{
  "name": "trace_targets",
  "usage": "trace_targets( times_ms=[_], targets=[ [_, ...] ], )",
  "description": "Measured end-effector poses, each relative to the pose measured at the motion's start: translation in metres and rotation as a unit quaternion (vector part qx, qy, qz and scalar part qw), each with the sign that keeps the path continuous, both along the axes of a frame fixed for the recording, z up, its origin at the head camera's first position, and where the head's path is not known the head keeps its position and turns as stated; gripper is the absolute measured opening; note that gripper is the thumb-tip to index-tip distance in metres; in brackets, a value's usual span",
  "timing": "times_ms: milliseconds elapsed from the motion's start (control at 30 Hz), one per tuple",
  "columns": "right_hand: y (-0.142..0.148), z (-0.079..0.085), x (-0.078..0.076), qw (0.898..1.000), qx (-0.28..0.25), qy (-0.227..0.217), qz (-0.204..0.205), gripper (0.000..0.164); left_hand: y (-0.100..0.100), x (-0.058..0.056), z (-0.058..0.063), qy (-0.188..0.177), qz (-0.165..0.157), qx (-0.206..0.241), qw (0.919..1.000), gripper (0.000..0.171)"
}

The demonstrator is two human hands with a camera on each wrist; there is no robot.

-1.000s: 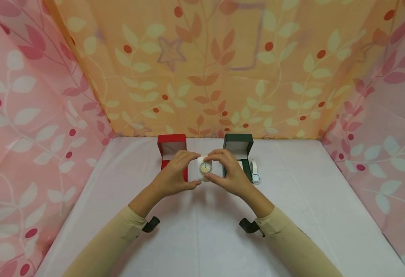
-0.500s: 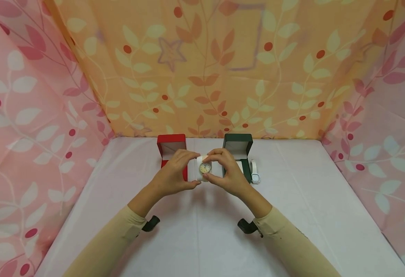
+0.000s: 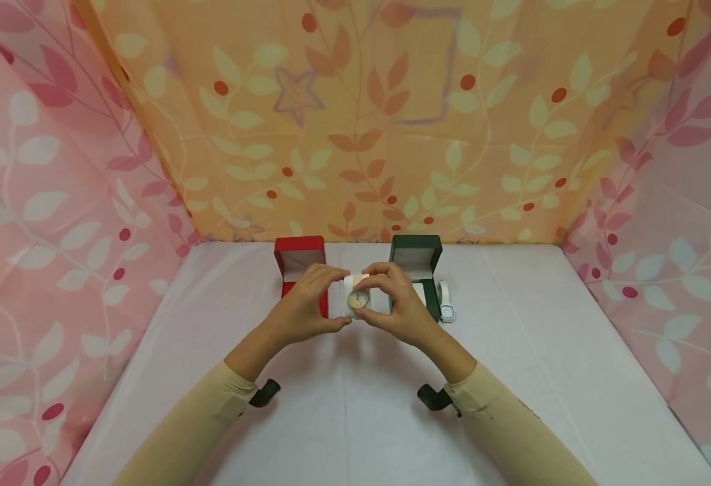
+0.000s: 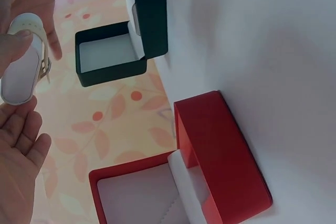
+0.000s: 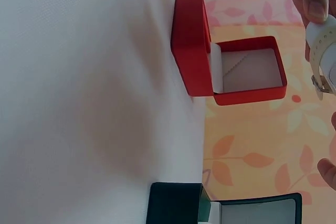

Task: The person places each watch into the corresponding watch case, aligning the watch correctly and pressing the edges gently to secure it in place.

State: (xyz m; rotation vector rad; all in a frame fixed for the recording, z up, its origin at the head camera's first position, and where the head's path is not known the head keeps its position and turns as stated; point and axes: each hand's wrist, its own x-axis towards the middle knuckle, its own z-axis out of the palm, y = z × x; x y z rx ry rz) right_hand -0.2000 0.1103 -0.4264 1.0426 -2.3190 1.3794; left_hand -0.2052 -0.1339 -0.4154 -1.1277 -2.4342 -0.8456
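A white watch cushion (image 3: 348, 305) hangs between both hands, with a white-strapped wristwatch (image 3: 358, 300) looped around it, its round dial facing up. My left hand (image 3: 299, 305) holds the cushion at its left side, fingers at the far edge and thumb at the near edge. With thumb and index finger, my right hand (image 3: 405, 305) pinches the wristwatch at its dial and strap. The right wrist view shows the punched strap (image 5: 319, 51) and its buckle (image 5: 321, 83) on the underside. Part of the right hand's grip is cut off there.
Behind the hands stand an open red box (image 3: 301, 251) and an open dark green box (image 3: 416, 250). A second white watch (image 3: 446, 307) lies right of the green box on the white tabletop (image 3: 343, 418). Patterned cloth (image 3: 355, 121) encloses the table's back and sides.
The round dial has shifted slightly toward the person around the cushion, and the right fingers have moved a little with it. The left hand's grip looks the same.
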Motion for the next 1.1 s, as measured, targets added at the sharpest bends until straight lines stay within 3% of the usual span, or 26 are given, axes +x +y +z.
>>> trace_targets(
  times_ms=[567, 933, 1100],
  targets=[
    [0.001, 0.003, -0.001, 1.0, 0.008, 0.022, -0.008, 0.038, 0.0, 0.002, 0.0, 0.01, -0.004, -0.005, 0.9999, 0.081],
    [0.016, 0.01, -0.007, 0.997, 0.072, 0.023, 0.022, 0.082, -0.005, 0.005, 0.003, -0.009, 0.003, 0.0, 1.0, 0.082],
    [0.02, 0.011, -0.009, 0.996, 0.08, 0.019, 0.036, 0.087, -0.008, 0.005, 0.003, -0.012, 0.01, 0.004, 0.9999, 0.081]
  ],
)
